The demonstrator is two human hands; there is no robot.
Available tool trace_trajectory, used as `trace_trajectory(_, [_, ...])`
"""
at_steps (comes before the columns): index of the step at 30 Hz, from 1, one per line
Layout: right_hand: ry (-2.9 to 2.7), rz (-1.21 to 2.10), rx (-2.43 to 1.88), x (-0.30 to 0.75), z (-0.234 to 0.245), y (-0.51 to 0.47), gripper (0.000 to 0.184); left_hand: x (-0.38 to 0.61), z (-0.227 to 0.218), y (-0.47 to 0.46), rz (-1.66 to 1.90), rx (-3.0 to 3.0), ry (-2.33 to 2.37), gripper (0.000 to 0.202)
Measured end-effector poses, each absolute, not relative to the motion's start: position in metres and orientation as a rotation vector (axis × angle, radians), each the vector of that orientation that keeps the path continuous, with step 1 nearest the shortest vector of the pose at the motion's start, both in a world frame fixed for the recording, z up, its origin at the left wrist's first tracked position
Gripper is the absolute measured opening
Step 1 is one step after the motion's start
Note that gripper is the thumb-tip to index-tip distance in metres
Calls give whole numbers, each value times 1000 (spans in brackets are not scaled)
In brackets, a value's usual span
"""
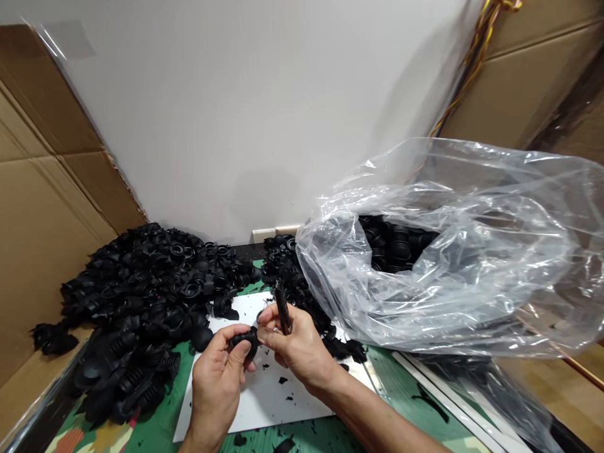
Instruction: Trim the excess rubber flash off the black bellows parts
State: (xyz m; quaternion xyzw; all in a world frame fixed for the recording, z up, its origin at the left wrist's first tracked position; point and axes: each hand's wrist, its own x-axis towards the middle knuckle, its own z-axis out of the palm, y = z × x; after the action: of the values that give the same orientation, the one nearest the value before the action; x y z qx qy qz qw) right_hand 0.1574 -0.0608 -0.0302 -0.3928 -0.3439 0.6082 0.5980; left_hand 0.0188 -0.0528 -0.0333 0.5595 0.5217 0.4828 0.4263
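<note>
**Left hand [217, 384] gripping a black rubber bellows boot [245, 341], right hand [297, 343] pinching a slim black tool [282, 308]**

Both hands are working low in the centre of the frame, above a white sheet [264, 402] lying on a green mat [410, 393]. The left hand's fingers and thumb are closed in a narrow grip around the boot, while the right hand is holding the tool upright between its thumb and fingers, just beside the boot. Black rubber scraps [283, 380] are lying across the sheet. A heap of matching bellows boots [141, 296] is spreading along the left of the frame, against a cardboard sheet [42, 220]. To the right, a clear plastic bag [425, 264] is slumping open, with more boots [396, 242] showing inside it. A white wall [236, 113] is rising behind everything.
</note>
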Motion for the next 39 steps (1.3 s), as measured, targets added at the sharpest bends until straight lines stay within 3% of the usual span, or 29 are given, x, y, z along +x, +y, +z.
trace_trajectory(13, [-777,1452,-961,157,-26,-61,18,17,-34,-52,1251,1392,1268,31])
trace_trajectory(23, [-736,1502,-925,157,-25,-62,28,16,-35,-53,1217,1432,1248,35])
trace_trajectory(31, [-682,1450,-845,162,-29,-58,34,21,-24,-52,1165,982,1030,45])
trace_trajectory(39, [-792,1430,-963,162,-31,-57,30,19,-20,-52,1162,857,935,38])
